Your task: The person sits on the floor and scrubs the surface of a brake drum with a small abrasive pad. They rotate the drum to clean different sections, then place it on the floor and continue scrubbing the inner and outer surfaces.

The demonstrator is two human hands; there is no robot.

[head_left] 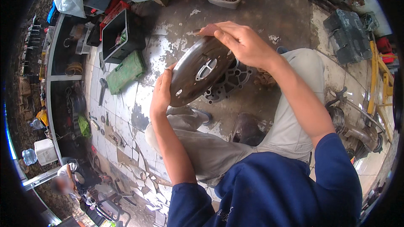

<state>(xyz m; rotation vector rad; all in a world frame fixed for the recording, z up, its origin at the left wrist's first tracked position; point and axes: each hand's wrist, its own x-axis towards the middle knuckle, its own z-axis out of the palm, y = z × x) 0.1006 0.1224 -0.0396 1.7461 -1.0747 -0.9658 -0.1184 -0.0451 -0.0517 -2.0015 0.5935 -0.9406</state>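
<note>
Head view. Dark metal disc (189, 73) held tilted, clear of the floor (168, 46), ahead of your lap. Left hand (161, 91): fingers part-curled on its left rim, seemingly to carry and steady it. Right hand (245, 44): fingers bent over the far rim with a reddish-brown pad (209, 30), probably to keep the pad against metal. Webbed metal casting (239, 77) below, partly hidden; it and your knees crowd the space. Left: green case (125, 72), black bin (135, 31), hammer (102, 90). Far: tub (225, 4) of small parts.
</note>
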